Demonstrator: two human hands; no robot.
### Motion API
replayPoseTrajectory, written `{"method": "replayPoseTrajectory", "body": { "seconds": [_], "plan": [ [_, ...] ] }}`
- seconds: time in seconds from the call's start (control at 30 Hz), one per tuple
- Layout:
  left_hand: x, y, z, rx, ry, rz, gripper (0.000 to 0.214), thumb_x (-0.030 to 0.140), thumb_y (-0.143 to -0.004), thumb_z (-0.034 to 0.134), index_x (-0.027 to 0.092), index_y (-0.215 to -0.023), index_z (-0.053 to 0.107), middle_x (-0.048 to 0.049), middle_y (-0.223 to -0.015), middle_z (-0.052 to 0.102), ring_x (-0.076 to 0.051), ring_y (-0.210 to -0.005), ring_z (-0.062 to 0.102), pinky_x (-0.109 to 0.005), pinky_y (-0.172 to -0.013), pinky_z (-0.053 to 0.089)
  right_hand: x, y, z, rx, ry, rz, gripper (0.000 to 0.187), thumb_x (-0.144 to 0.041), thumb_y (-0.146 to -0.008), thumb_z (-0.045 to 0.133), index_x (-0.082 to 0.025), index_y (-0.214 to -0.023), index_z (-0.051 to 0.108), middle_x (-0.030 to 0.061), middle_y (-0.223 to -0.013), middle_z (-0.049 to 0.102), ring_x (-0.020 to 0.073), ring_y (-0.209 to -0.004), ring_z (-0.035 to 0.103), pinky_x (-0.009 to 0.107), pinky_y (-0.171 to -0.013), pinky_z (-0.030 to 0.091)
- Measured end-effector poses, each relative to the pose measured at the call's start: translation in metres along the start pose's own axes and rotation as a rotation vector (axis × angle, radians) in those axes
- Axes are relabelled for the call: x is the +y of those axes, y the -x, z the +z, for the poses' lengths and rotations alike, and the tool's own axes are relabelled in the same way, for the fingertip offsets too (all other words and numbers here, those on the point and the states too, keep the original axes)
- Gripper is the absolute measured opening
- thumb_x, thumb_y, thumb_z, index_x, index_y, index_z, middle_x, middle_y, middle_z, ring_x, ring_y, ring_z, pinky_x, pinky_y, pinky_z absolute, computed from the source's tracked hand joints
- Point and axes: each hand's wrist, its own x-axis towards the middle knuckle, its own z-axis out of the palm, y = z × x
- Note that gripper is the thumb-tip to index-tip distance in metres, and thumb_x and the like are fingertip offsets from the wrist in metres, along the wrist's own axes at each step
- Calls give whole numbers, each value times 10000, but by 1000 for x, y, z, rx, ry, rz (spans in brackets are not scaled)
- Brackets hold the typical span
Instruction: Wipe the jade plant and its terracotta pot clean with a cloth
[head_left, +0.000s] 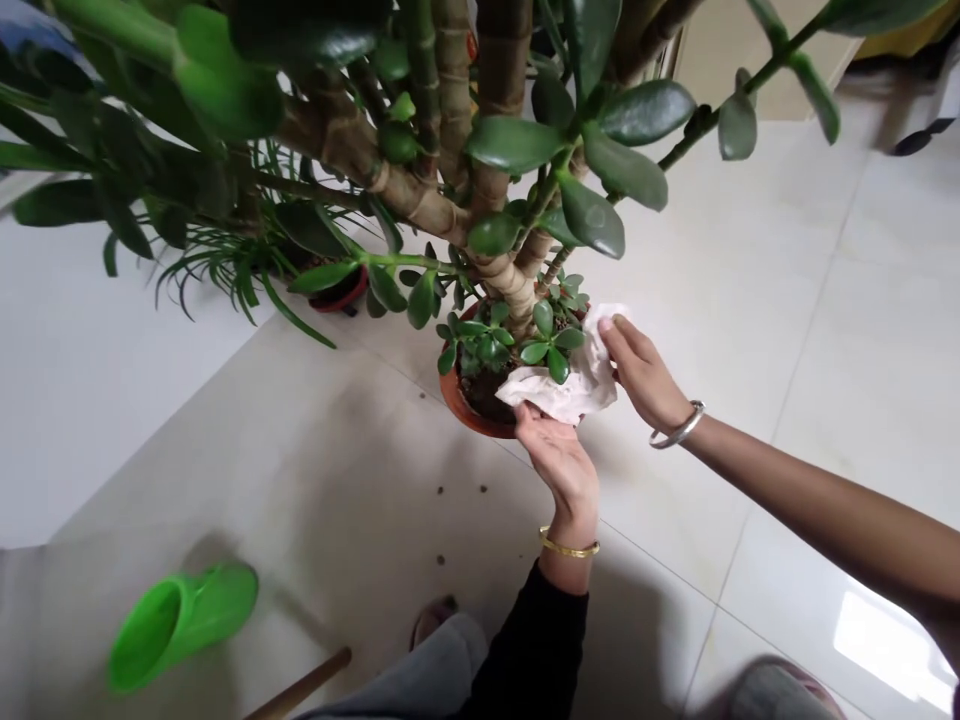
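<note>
A crumpled white tissue or cloth [559, 392] is bunched at the near right rim of a terracotta-coloured plant pot [480, 425]. My left hand [559, 460], below the rim, holds its lower edge, with the fingers partly hidden beneath it. On the right side of the pot, my right hand [645, 375] pinches its upper end between thumb and fingers. Thick branching stems of a jade plant [510, 285] rise from the dark soil [484, 390]. Small rosettes of green leaves [551, 345] hang just above the white material.
Large jade leaves and branches [592, 215] spread overhead. A second pot [341, 290] with thin-leaved foliage stands behind to the left. On the tiled floor are a green plastic container [187, 620] lying on its side, a wooden stick [304, 685] and dark crumbs [440, 490].
</note>
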Motion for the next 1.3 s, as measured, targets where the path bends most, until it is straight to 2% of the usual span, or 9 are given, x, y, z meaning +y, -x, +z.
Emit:
{"method": "replayPoseTrajectory", "body": {
  "seconds": [0.07, 0.23, 0.47, 0.63, 0.83, 0.97, 1.1, 1.2, 1.3],
  "plan": [
    [0, 0, -4, -20, -36, 0, 589, 552, -990, 331, 234, -1421, 577, -109, -1374, 701, -243, -1252, 690, -366, -1037, 573, -3, -6, 3, -41, -13, 10, 532, -738, -817, 722, -223, -823, 594, -37, -747, 530, 95, -656, 467, 229, -549, 378],
    [-1, -4, -10, 142, -28, -46, 616, 401, -844, 670, 297, -1433, 520, -95, -1401, 690, -222, -1272, 674, -321, -1003, 574, -11, -12, 8, -158, -123, -6, 568, -706, -714, 829, -219, -951, 662, 4, -918, 688, 158, -836, 639, 286, -735, 534],
    [10, -13, -1, 13, 52, -91, 606, 404, -800, 784, 345, -1366, 577, -85, -1441, 671, -231, -1227, 699, -350, -1016, 568, -12, -19, 9, -212, -193, 74, 475, -475, -626, 959, -221, -931, 700, 20, -953, 755, 203, -907, 690, 327, -816, 558],
    [16, -15, -1, -51, 74, -103, 581, 527, -826, 724, 299, -1343, 588, -109, -1461, 645, -240, -1217, 698, -346, -981, 577, -11, -26, 12, -241, -220, 122, 456, -444, -589, 975, -209, -887, 722, 15, -871, 766, 220, -871, 709, 346, -786, 563],
    [22, -8, -3, -19, 97, -46, 552, 322, -764, 738, 278, -1296, 597, -87, -1400, 682, -238, -1217, 688, -357, -992, 565, -14, -28, 14, -230, -231, 124, 449, -441, -550, 990, -208, -829, 727, 6, -835, 767, 211, -830, 709, 331, -740, 558],
    [27, -4, -7, 3, 288, -202, 333, 412, -924, 583, 257, -1200, 687, -84, -1381, 705, -248, -1311, 647, -371, -1032, 560, -14, -26, 14, -243, -254, 123, 465, -455, -560, 990, -217, -871, 739, 6, -869, 769, 200, -830, 705, 334, -768, 565],
    [28, -1, -14, 87, 439, -465, 374, 437, -1030, 451, 227, -1125, 746, -79, -1318, 746, -217, -1342, 633, -333, -1089, 533, -13, -20, 15, -202, -265, 98, 485, -495, -600, 974, -234, -930, 733, 9, -928, 762, 188, -862, 690, 317, -782, 575],
    [25, 1, -18, 134, 473, -554, 413, 410, -1040, 428, 194, -1188, 748, -101, -1341, 737, -227, -1337, 641, -348, -1115, 524, -10, -10, 14, -133, -246, 100, 449, -563, -689, 911, -250, -941, 710, -11, -871, 717, 146, -747, 639, 264, -630, 550],
    [21, 6, -20, 181, 434, -538, 444, 327, -1055, 370, 177, -1286, 718, -120, -1379, 717, -221, -1336, 645, -354, -1143, 504, -6, 7, 10, 6, -233, 167, 398, -614, -791, 815, -264, -923, 680, -41, -748, 613, 99, -565, 515, 215, -435, 408]
  ]
}}
